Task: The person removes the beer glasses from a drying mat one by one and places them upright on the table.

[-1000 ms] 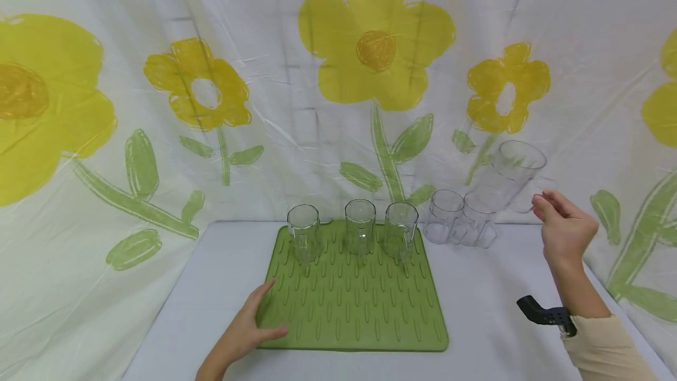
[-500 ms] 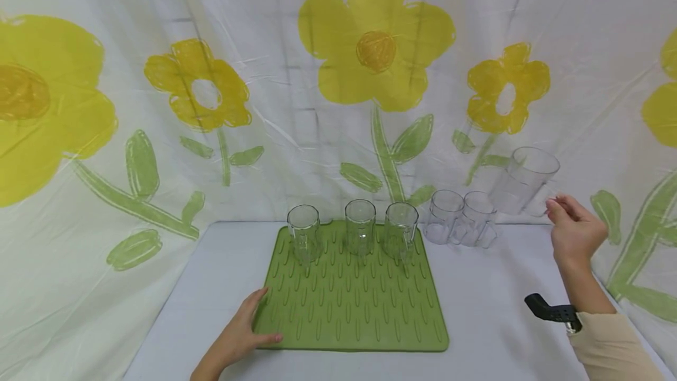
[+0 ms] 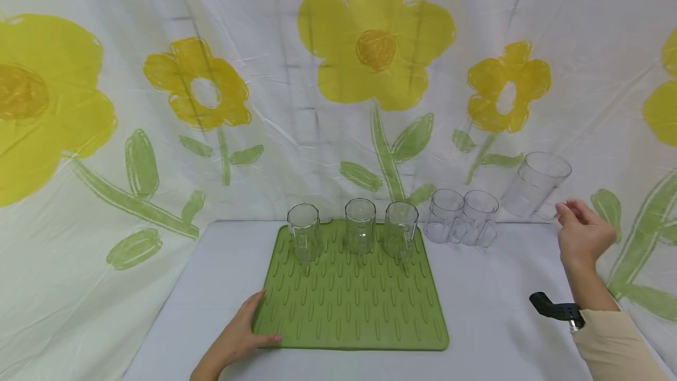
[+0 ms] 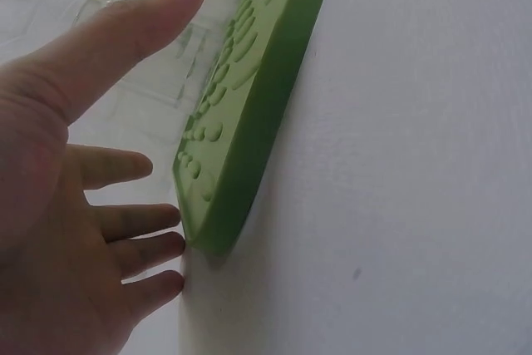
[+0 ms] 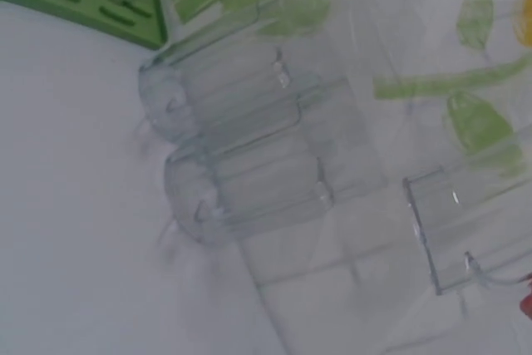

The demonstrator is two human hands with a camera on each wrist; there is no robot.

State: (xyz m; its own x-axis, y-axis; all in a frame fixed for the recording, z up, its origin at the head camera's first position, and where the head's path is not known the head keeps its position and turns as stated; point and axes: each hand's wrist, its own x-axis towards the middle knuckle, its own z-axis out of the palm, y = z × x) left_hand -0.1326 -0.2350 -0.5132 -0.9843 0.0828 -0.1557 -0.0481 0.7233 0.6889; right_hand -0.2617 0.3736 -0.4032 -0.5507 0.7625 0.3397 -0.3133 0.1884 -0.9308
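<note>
My right hand (image 3: 586, 234) pinches the handle of a clear glass mug (image 3: 536, 184), raised at the right and leaning, its rim up and to the right. In the right wrist view the same mug (image 5: 470, 222) enters at the right edge, with only a bit of a fingertip (image 5: 527, 303) showing. My left hand (image 3: 238, 334), thumb and fingers spread, holds nothing beside the left edge of a green ridged mat (image 3: 354, 322). In the left wrist view its fingers lie close to the mat's corner (image 4: 204, 214); whether they touch it I cannot tell.
Three clear mugs, left (image 3: 304, 234), middle (image 3: 361, 228) and right (image 3: 401, 234), stand along the mat's back. Two more, a left mug (image 3: 444, 216) and a right mug (image 3: 478, 219), stand on the white table (image 3: 486, 304) right of it. A flowered curtain (image 3: 296, 151) hangs behind.
My right hand has carried the mug to the right and a little down, away from the two standing mugs. My left hand has drawn slightly back to the left.
</note>
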